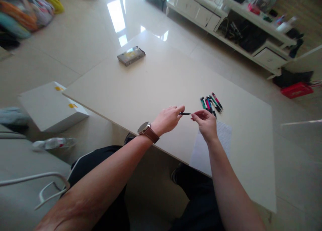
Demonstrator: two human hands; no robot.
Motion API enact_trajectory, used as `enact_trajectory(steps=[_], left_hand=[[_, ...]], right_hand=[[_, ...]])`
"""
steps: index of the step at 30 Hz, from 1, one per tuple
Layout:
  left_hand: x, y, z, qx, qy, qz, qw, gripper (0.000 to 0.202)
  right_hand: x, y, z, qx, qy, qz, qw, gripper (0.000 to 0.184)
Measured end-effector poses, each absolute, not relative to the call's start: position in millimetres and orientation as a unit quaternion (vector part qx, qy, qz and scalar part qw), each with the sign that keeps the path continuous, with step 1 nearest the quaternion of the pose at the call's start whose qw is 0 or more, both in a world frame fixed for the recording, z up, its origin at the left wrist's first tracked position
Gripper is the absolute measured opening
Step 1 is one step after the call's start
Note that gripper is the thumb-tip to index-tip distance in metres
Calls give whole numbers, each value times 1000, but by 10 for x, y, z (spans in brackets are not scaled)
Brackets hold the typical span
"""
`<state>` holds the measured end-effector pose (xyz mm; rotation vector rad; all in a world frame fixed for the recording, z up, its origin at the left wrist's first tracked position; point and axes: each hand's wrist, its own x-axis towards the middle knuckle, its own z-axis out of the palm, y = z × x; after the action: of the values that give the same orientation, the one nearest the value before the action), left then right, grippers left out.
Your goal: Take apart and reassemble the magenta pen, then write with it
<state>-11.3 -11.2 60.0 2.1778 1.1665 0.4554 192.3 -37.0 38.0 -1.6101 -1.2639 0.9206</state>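
Observation:
Both my hands meet above the near part of a pale table (151, 87), pinching the two ends of a thin black pen (185, 113). My left hand (168, 119), with a brown-strapped watch on the wrist, grips its left end. My right hand (205, 122) grips its right end with closed fingertips. Just beyond my right hand lie several coloured pens (211, 103) in a loose bunch on the table. A white sheet of paper (212, 147) lies under my right wrist at the table's near edge.
A small flat box (131, 55) rests at the table's far left corner. A white carton (50, 105) and a plastic bottle (52, 143) sit on the floor at left. A white shelf unit (226, 19) stands at the back right, with a red basket (297, 89) nearby.

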Motion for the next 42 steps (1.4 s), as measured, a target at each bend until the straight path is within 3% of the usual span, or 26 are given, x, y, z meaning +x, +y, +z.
enact_trajectory(steps=[5,23,30,35,38,42], left_hand=[[-103,-109,612,822,443,172,312,19],[-84,-105,503,826,431,176,317,17],[-55,-91,458,829,418,190,320,11],[-53,-81,437,817,442,196,314,11],[-59,-83,440,820,439,191,315,12],[-60,-95,459,825,434,183,312,12]], right_hand=[[1916,-370,495,-620,-488,382,482,29],[1979,-432,474,-609,-585,365,392,27],[1952,-449,526,-678,-585,316,314,62],[2010,-422,525,-617,-562,389,390,41],[2012,-427,535,-616,-575,391,371,37],[1983,-435,546,-660,-589,346,312,53]])
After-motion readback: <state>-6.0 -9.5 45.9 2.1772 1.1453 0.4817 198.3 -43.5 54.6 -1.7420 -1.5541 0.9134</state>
